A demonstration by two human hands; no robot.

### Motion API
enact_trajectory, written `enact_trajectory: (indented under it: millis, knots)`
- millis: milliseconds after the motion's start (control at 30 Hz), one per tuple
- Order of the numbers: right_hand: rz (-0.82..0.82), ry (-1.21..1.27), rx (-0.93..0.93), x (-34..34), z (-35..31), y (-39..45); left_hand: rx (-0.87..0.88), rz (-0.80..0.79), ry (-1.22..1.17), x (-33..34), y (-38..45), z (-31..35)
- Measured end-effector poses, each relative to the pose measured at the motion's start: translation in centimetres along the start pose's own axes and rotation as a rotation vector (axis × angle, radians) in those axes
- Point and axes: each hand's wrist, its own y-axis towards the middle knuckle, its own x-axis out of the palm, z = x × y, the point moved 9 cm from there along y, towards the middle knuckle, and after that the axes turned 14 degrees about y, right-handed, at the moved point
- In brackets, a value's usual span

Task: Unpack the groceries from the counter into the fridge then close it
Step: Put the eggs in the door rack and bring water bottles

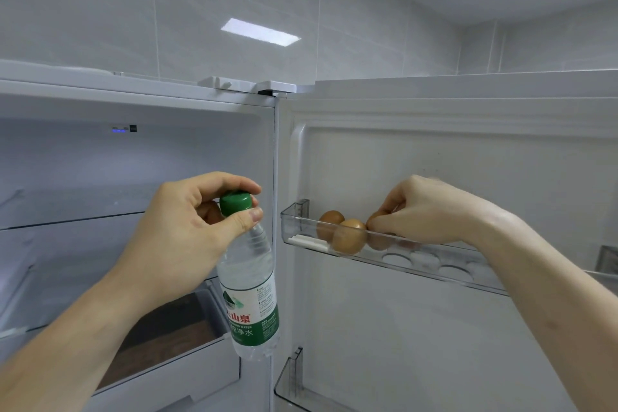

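The fridge [133,157] stands open, its door [434,177] swung out to the right. The left hand [187,227] pinches a water bottle [249,294] by its green cap [235,202], fingers and thumb curled round the top, so the bottle hangs tilted in front of the fridge's right wall, touching no shelf. The right hand [424,211] reaches into the door's upper shelf [434,269], a clear tray with round egg hollows, and its curled fingertips grip a brown egg [376,221] near the middle of that tray. Two more brown eggs sit toward the tray's left end, one [329,224] behind, the other [349,236] against the front rim. Lower in the fridge a drawer [174,344] shows a dark inside.
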Motion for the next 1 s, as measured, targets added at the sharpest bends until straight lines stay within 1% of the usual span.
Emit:
enact_trajectory:
  millis: [167,233,300,367,433,500,567,700,867,1000]
  knots:
    - [0.066,-0.063,-0.019,-0.4,0.1,0.1,0.002,0.009,-0.005,0.1,0.0,-0.2]
    - [0.160,-0.048,-0.064,-1.2,-0.1,0.2,-0.001,0.009,0.006,0.1,-0.1,-0.4]
    - [0.289,0.008,-0.131,-2.1,-0.6,-0.2,-0.004,0.008,0.016,0.0,-0.2,-0.5]
    - [0.419,0.076,-0.255,-2.2,-2.1,-1.9,-0.015,0.011,0.022,-0.2,-0.4,-0.8]
    - [0.528,0.162,-0.512,-0.9,-4.7,-5.1,-0.033,0.025,0.024,-0.4,-0.6,-1.3]
    - [0.518,0.254,-0.750,2.0,-7.1,-8.3,-0.053,0.040,0.035,-0.7,-1.0,-1.8]
    - [0.452,0.316,-0.843,5.1,-8.1,-9.7,-0.083,0.046,0.061,-0.9,-1.2,-2.4]
    - [0.368,0.384,-0.828,8.3,-8.0,-8.5,-0.119,0.052,0.117,-1.9,-1.7,-3.5]
    - [0.378,0.419,-0.805,7.3,-7.6,-6.9,-0.123,0.081,0.148,-2.9,-1.8,-4.5]
    - [0.388,0.439,-0.810,6.7,-7.5,-6.5,-0.137,0.075,0.154,-3.2,-1.9,-5.4]
